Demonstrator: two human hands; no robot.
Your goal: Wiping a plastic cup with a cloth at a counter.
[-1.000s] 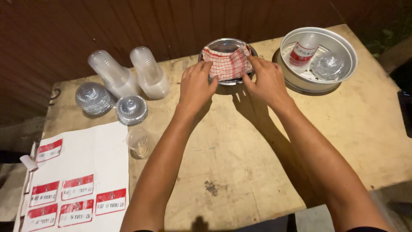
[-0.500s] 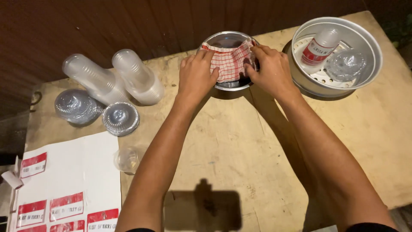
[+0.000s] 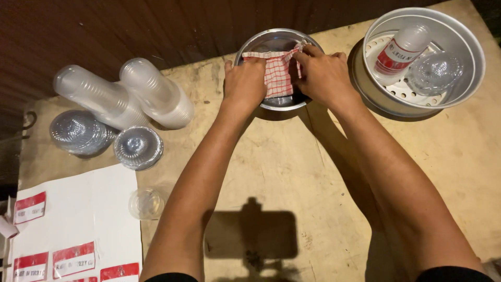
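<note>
Hands: left [image 3: 244, 83], right [image 3: 324, 75] pinch checked cloth [image 3: 275, 73] in round steel bowl [image 3: 261, 44].

Red-and-white rectangular labels [image 3: 73, 258] lay on a white sheet [image 3: 88, 209] at lower left; a red-labelled bottle [image 3: 401, 51] lay in the perforated tray [image 3: 469, 83].

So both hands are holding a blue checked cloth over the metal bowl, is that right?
Not quite. The head view shows the left hand and right hand holding a red and white checked cloth, not blue, over the metal bowl.
</note>
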